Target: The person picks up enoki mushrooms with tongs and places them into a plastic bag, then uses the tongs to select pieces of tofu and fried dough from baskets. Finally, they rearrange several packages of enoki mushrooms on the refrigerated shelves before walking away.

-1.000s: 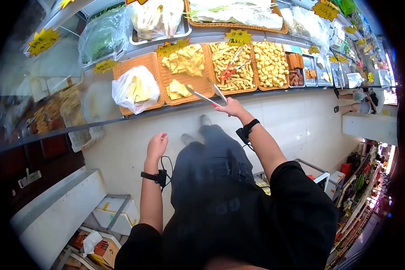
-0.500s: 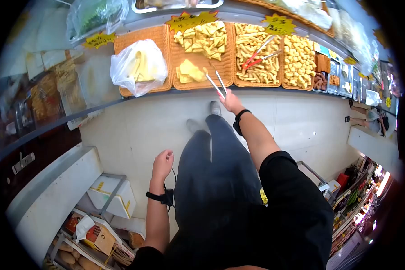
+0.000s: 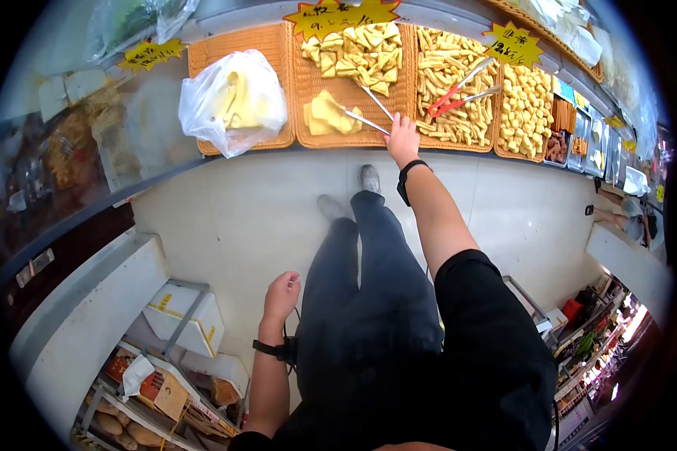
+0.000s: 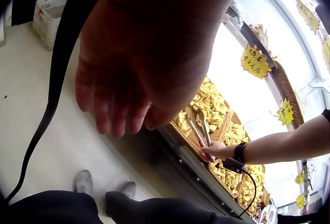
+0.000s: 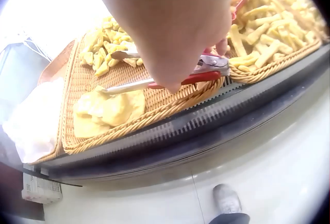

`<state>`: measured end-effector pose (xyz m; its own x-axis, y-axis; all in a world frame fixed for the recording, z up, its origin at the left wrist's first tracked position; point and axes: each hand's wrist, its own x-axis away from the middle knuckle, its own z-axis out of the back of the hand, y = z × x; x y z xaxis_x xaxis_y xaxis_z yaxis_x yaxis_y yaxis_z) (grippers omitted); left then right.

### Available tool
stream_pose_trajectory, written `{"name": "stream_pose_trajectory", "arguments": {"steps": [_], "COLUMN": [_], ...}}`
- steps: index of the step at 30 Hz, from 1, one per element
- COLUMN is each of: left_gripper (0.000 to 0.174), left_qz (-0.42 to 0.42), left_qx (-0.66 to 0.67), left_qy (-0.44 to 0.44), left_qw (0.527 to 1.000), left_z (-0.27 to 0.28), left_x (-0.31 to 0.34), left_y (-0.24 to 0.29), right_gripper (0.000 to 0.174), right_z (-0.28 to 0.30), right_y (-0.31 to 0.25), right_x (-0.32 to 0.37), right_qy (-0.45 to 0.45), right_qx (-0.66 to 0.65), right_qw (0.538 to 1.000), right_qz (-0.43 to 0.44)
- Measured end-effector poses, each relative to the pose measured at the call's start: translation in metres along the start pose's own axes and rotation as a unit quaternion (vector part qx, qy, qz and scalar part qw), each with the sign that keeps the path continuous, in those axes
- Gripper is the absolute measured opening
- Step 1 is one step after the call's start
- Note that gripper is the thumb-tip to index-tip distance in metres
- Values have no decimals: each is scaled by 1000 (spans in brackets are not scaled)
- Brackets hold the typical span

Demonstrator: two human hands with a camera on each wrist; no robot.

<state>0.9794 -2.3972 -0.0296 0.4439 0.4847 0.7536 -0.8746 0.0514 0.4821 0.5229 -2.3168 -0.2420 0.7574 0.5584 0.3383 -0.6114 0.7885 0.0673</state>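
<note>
My right hand (image 3: 404, 140) grips a pair of metal tongs (image 5: 129, 86) with red handles over a wicker tray (image 5: 170, 97). The tong arms stand spread apart. One tip lies right at the small heap of flat yellow tofu-like sheets (image 5: 109, 111) near the tray's front. Toward the larger pile of folded yellow pieces (image 3: 357, 54) behind reaches the other arm. My left hand (image 3: 281, 296) hangs low beside the leg, fingers loosely bent and holding nothing; its palm and fingers fill the top of the left wrist view.
Left of the tray sits a white plastic bag (image 3: 233, 105) of yellow sheets. To the right are a tray of yellow strips (image 3: 447, 83) with other red-handled tongs (image 3: 459, 98), and a tray of small cubes (image 3: 525, 113). Yellow price signs (image 3: 342, 16) stand behind. A dark counter edge (image 5: 154, 141) runs in front.
My right hand has moved forward over the tray's front edge with the tongs, whose tips have gone farther in. In the head view, the left hand appears lower and slightly more to the right.
</note>
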Motion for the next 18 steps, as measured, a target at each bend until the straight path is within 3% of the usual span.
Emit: {"name": "stream_pose_trajectory", "arguments": {"steps": [7,11,14,18], "left_gripper": [23,23,23,24], "left_qz": [-42,-49,-55,-85], "left_qx": [-29,-49,-64,-54], "left_qy": [14,20,11,25], "left_qw": [999,997,996,995], "left_z": [18,21,22,29], "left_x": [-6,-7,-6,-1], "left_y": [33,40,47,59], "right_gripper": [86,91,85,76], "right_z": [-4,-3,9,7], "right_y": [7,10,20,35], "right_x": [-2,13,41,74], "right_qy": [-50,27,103,25], "right_qx": [-42,-81,-124,-168], "right_qw": [998,996,986,985], "right_qz": [-12,-8,44,36]}}
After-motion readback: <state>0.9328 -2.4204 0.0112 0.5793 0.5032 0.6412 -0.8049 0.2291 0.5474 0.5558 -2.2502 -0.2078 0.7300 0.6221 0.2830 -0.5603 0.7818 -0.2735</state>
